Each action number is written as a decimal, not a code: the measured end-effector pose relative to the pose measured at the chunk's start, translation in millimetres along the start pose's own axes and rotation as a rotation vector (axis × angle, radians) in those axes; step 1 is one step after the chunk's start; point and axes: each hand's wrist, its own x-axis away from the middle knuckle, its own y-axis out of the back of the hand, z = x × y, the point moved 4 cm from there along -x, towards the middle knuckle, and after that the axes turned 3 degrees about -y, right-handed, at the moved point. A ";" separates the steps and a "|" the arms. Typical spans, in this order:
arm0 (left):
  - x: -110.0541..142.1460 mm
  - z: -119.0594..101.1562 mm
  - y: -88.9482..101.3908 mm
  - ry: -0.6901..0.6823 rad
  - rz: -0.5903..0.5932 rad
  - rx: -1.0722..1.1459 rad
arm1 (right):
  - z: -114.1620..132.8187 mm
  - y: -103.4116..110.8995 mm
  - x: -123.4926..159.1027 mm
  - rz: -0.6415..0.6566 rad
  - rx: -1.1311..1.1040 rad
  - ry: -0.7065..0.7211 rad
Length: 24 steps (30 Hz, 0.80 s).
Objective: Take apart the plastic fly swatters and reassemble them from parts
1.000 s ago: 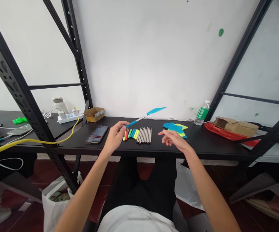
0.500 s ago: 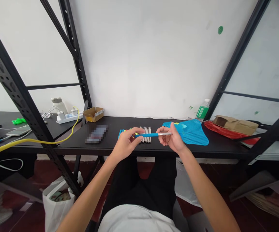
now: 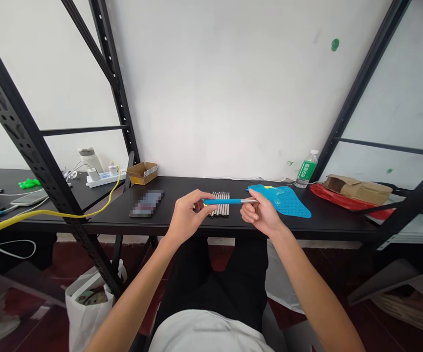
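A blue fly swatter (image 3: 286, 200) is held level over the black table (image 3: 182, 222), its mesh head pointing right. My left hand (image 3: 187, 217) is closed on the blue handle end. My right hand (image 3: 260, 215) pinches the silver rod near the head. Under the handle lies a row of several grey metal rods (image 3: 221, 208). Coloured handle pieces beside them are mostly hidden behind my left hand. More swatter heads lie under the blue one, with a yellow edge showing.
A phone (image 3: 147, 203) lies left of my hands, a small cardboard box (image 3: 142, 172) behind it. A green-labelled bottle (image 3: 306, 169) and a brown package on red plastic (image 3: 358, 190) stand at the right. Black rack posts frame both sides. A power strip (image 3: 103, 177) sits far left.
My left hand brought the swatter down from pointing up and right to level. My right hand closed on its rod. The mesh head has turned flatter over the last half second.
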 end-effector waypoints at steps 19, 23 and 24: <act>2.5 -9.1 7.8 -0.172 0.060 -0.349 | 10.8 -14.1 10.6 0.011 0.070 0.180; 1.4 -6.6 8.1 -0.078 0.087 -0.181 | 15.5 -16.0 15.6 0.033 0.180 0.263; 1.0 -5.9 8.6 -0.054 0.091 -0.128 | 16.9 -16.5 17.7 0.037 0.214 0.288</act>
